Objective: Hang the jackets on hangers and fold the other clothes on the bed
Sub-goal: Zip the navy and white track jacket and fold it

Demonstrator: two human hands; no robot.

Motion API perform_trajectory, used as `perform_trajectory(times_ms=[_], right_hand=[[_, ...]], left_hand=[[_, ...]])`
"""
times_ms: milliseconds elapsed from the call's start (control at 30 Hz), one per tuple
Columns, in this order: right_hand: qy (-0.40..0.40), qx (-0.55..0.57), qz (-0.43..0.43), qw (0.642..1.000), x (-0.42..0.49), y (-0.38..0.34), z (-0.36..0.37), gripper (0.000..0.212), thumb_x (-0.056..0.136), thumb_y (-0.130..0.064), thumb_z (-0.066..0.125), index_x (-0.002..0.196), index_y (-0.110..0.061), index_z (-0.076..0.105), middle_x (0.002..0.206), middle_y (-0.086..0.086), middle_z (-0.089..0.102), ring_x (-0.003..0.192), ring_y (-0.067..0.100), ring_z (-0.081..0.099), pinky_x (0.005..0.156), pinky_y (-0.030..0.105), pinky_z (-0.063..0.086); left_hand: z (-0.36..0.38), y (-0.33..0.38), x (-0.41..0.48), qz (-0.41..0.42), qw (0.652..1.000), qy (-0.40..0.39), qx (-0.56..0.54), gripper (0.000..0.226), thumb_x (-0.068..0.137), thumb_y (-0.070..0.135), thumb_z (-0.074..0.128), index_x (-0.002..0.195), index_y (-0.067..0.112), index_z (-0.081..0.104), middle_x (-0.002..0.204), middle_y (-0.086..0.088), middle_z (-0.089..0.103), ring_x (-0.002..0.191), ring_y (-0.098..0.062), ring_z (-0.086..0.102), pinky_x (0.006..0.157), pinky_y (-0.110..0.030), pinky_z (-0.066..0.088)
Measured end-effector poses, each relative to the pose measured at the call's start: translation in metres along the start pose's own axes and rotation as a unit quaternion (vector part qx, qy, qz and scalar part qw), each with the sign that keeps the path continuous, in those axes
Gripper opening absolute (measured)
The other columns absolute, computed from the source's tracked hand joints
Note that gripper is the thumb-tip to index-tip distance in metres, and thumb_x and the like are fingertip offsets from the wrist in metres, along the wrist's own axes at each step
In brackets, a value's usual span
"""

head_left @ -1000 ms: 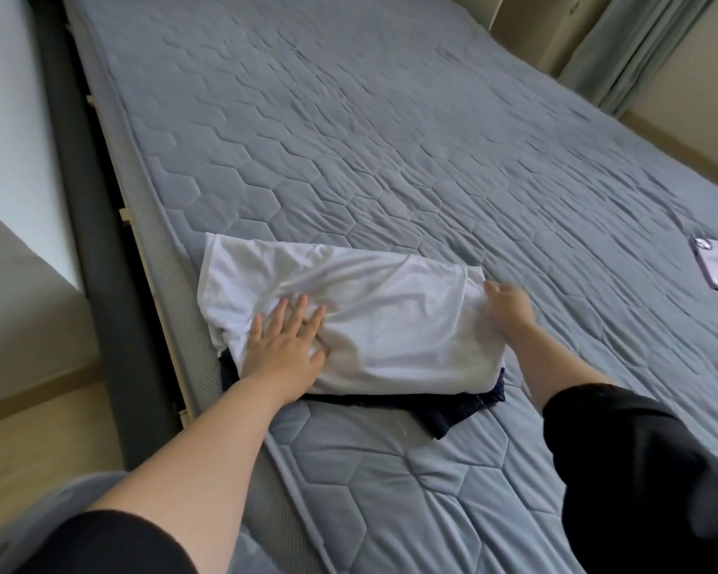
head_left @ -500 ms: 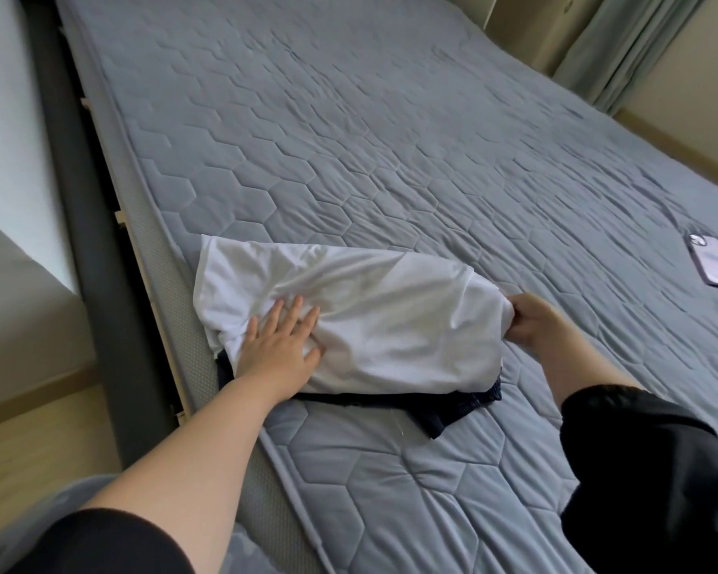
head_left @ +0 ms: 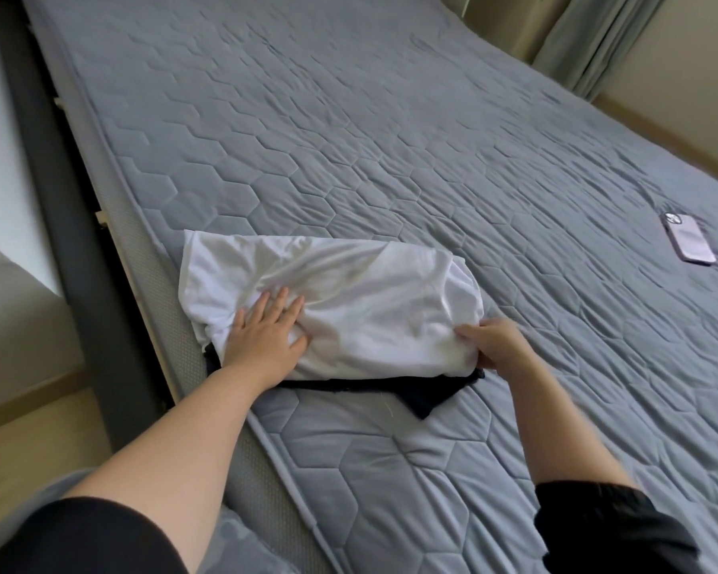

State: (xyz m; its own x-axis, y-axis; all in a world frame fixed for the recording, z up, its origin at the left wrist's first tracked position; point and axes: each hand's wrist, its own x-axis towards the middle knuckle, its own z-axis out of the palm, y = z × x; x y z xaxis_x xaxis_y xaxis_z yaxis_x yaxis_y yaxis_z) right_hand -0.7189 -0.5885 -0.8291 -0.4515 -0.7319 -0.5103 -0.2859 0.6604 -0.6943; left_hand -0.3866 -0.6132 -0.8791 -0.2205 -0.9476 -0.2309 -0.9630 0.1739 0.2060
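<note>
White shirt (head_left: 369,296) — right grip (head_left: 494,345) pinches its corner.

No writing, label, brand or number is showing legibly anywhere. The pale lilac rectangular phone (head_left: 689,243), lying on the grey hexagon-quilted bed (head_left: 390,138), is bearing a small round mark near its far end, too small to read.
</note>
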Motion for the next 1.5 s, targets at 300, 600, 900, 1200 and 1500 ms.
perform_trajectory(times_ms=[300, 600, 900, 1200, 1500], right_hand=[[-0.029, 0.322, 0.001, 0.946, -0.002, 0.016, 0.008, 0.027, 0.095, 0.001, 0.046, 0.120, 0.004, 0.056, 0.109, 0.016, 0.062, 0.099, 0.030, 0.060, 0.087, 0.043, 0.049], [-0.015, 0.006, 0.038, 0.999, -0.012, 0.028, 0.011, 0.047, 0.081, -0.048, 0.070, 0.092, -0.004, 0.062, 0.083, 0.012, 0.066, 0.072, 0.027, 0.066, 0.043, 0.025, 0.051], [-0.183, 0.030, 0.095, 0.978, -0.025, 0.017, -0.002, 0.041, 0.079, -0.024, 0.078, 0.109, -0.006, 0.058, 0.093, 0.013, 0.069, 0.073, 0.024, 0.069, 0.053, 0.030, 0.056], [0.018, 0.137, -0.063, 0.988, -0.019, 0.010, 0.009, 0.019, 0.079, 0.004, 0.064, 0.096, -0.005, 0.066, 0.089, 0.009, 0.068, 0.083, 0.026, 0.064, 0.074, 0.037, 0.052], [-0.044, 0.289, 0.132, 0.947, -0.022, 0.024, 0.023, 0.022, 0.083, 0.010, 0.038, 0.087, -0.006, 0.054, 0.060, 0.005, 0.056, 0.051, 0.019, 0.056, 0.041, 0.023, 0.045]], left_hand=[[-0.003, -0.005, -0.008, 0.003, 1.000, 0.008, -0.007, 0.062, 0.098, 0.052, 0.021, 0.151, 0.034, -0.004, 0.158, 0.009, -0.016, 0.145, -0.010, -0.015, 0.116, -0.037, -0.006], [-0.002, -0.004, -0.009, -0.001, 1.000, 0.007, -0.002, 0.063, 0.098, 0.052, 0.022, 0.151, 0.033, -0.005, 0.159, 0.008, -0.015, 0.145, -0.011, -0.014, 0.117, -0.039, -0.005], [-0.004, -0.003, -0.010, -0.007, 1.000, 0.007, -0.008, 0.062, 0.098, 0.050, 0.025, 0.152, 0.033, -0.002, 0.159, 0.009, -0.013, 0.146, -0.011, -0.013, 0.117, -0.038, -0.003], [-0.006, 0.000, -0.013, -0.009, 1.000, -0.002, -0.017, 0.060, 0.099, 0.049, 0.020, 0.152, 0.033, -0.003, 0.159, 0.009, -0.014, 0.145, -0.010, -0.013, 0.118, -0.037, -0.004], [-0.007, 0.001, -0.013, -0.015, 1.000, 0.004, -0.006, 0.059, 0.099, 0.046, 0.021, 0.152, 0.031, -0.001, 0.160, 0.007, -0.011, 0.146, -0.011, -0.011, 0.118, -0.038, -0.002]])
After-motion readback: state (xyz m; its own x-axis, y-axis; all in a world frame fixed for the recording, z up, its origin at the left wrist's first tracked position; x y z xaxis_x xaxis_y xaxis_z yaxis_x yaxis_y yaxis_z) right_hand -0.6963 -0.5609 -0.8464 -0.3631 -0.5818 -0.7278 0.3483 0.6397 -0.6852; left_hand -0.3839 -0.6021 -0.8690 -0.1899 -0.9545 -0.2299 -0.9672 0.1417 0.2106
